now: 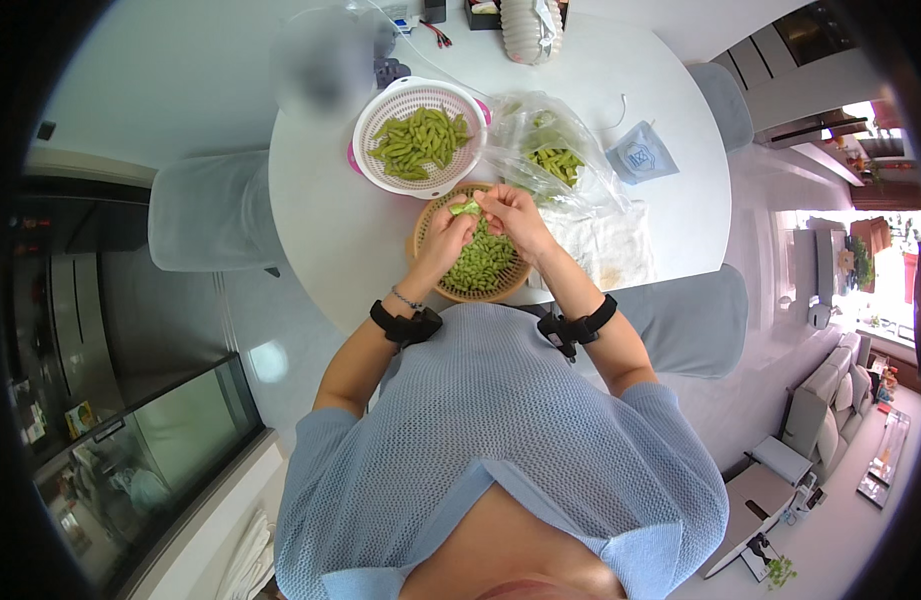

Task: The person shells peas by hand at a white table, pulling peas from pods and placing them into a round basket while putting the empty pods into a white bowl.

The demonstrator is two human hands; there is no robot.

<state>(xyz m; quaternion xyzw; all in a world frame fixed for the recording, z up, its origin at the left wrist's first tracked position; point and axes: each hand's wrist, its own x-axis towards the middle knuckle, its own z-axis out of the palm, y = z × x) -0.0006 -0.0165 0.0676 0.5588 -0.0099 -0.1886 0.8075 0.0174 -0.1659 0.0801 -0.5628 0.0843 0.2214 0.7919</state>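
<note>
Between my two hands is a green soybean pod (466, 208), held above a tan plastic basket (522, 279). My left hand (450, 234) grips the pod's left side with curled fingers. From the right, my right hand (514, 219) pinches its other end. Shelled green beans (479, 261) fill the basket beneath my hands. Farther back, a white colander (366, 142) with pink handles holds a heap of whole pods (421, 142). To its right lies a clear plastic bag (580, 191) with more pods (556, 165) inside.
A white cloth (614, 251) lies right of the basket, near the edge of the round white table (333, 247). Behind it stands a light-blue pouch (642, 154). A ribbed bottle-like container (531, 30) and cables (438, 34) are at the back. Grey chairs (205, 214) flank the table.
</note>
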